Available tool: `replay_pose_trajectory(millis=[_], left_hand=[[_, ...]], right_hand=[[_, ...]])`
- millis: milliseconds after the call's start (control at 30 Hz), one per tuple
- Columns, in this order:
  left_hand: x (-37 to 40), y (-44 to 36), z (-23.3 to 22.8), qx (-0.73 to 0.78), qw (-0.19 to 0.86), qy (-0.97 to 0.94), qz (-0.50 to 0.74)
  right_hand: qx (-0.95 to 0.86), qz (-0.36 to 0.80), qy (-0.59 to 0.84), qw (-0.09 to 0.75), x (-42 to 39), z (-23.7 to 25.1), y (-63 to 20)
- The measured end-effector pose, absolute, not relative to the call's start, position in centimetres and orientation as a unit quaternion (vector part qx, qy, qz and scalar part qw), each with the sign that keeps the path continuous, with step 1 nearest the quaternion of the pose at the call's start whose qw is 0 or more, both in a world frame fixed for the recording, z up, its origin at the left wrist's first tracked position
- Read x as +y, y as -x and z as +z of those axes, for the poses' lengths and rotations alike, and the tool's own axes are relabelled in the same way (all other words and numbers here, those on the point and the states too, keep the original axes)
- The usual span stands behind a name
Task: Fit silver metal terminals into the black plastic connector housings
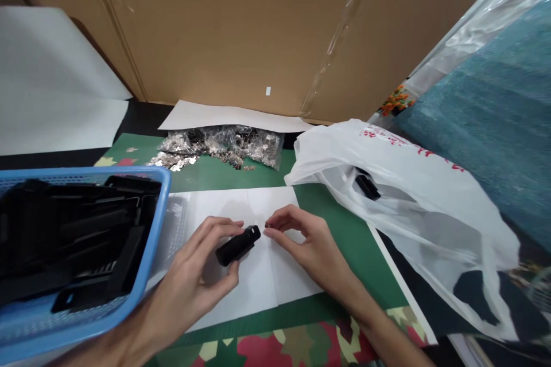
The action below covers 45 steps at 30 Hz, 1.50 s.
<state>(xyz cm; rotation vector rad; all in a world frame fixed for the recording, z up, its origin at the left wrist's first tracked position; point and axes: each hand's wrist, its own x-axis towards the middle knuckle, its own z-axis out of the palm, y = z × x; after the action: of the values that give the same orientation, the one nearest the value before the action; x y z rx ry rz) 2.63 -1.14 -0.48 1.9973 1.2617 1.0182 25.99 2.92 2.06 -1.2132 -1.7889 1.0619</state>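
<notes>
While a small black plastic part (238, 245) is held just below the centre of the frame, it is gripped between the thumb and curled fingers of the left hand (196, 272), with its rounded end pointing up and to the right. The right hand (301, 243) is kept just beside that end, its thumb and forefinger pinched nearly together; something tiny may be held between the fingertips, but whether anything is there cannot be told. Both hands are seen above a white sheet of paper (258, 287), which is laid on a green cutting mat (344, 229). At the lower left of the frame a blue plastic basket (148, 258) is filled with larger black plastic parts (73, 235). Above the paper, near the middle of the frame, a clear bag of small metal pieces (224, 146) is spread on the mat. To the right a white plastic bag (408, 195) lies open, and another black part (367, 186) is visible at its mouth. A cardboard wall (241, 28) fills the upper part of the frame.
</notes>
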Motion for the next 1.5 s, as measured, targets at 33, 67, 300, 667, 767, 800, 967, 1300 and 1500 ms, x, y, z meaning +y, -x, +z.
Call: replay_pose_trajectory(millis=[33,67,300,667,767,800,967,1300,1500], left_hand=[[-1.2,-2.6,-0.6,0.471,0.286,-0.741,0.383],[-1.3,-2.6,-0.8,0.471,0.296,-0.736,0.386],[-1.2,-2.5,-1.4,0.48,0.343,-0.71,0.385],[-1.0,-2.5,-1.2,0.476,0.347,-0.713,0.38],[-1.0,-2.5,-1.3,0.473,0.356,-0.71,0.381],[-1.0,-2.5,-1.3,0.469,0.358,-0.711,0.382],[-1.1,-2.6,-1.3,0.464,0.371,-0.706,0.385],[-1.2,-2.4,-1.1,0.447,0.403,-0.69,0.401],[-0.8,-2.5,0.0,0.443,0.437,-0.683,0.383]], right_hand=[[-0.697,0.408,0.467,0.36,3.0,2.2,-26.0],[-0.704,0.402,0.463,0.359,3.0,2.3,-26.0],[-0.735,0.422,0.416,0.329,2.7,2.8,-25.9],[-0.675,0.478,0.457,0.328,2.8,2.8,-25.8],[-0.687,0.448,0.458,0.344,2.6,2.6,-25.7],[-0.691,0.438,0.458,0.348,2.5,2.6,-25.6],[-0.697,0.398,0.465,0.374,2.2,2.5,-25.4],[-0.778,0.257,0.409,0.401,0.9,4.1,-25.3],[-0.769,0.271,0.418,0.401,0.8,4.5,-25.4]])
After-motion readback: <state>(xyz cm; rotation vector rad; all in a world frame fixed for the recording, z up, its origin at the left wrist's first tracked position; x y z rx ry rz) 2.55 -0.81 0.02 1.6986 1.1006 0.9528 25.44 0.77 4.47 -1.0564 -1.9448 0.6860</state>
